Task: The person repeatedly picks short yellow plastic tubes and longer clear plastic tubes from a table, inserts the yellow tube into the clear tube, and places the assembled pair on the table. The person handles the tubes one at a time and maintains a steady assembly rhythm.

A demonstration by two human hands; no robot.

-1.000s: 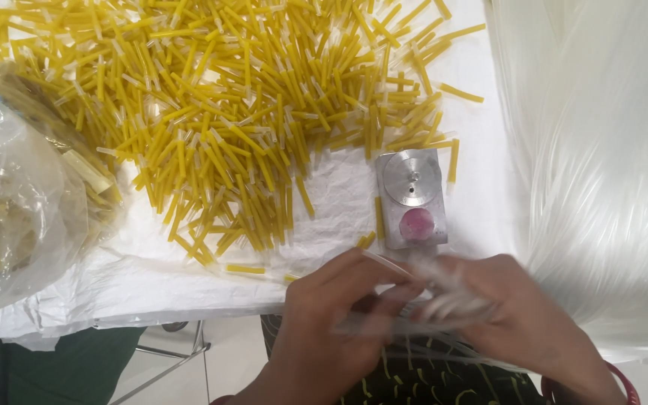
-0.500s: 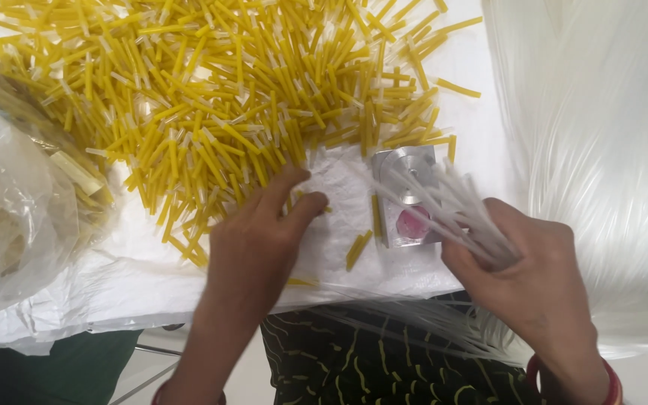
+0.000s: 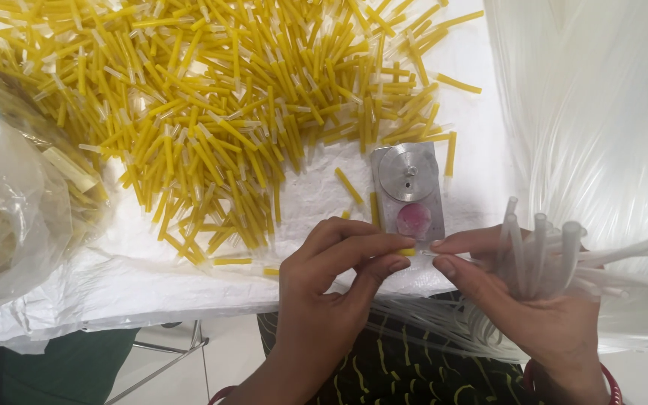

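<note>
Since half a second ago, left hand has left the yellow pile and met right hand at the bench edge; both grips pinch one yellow piece. Right palm clasps roughly eight clear tubes. One metal block lies just beyond.

Half a second ago the left hand lay out among the loose yellow tubes just left of the metal block; now it has drawn back to the worktop's near edge, just below that block, with a short yellow piece pinched in its grip. The right hand, then well right of the block with its clear tubes slanting up across it, has come in so its fingertips meet the left hand's below the block, the tubes now fanned out to the block's right.
</note>
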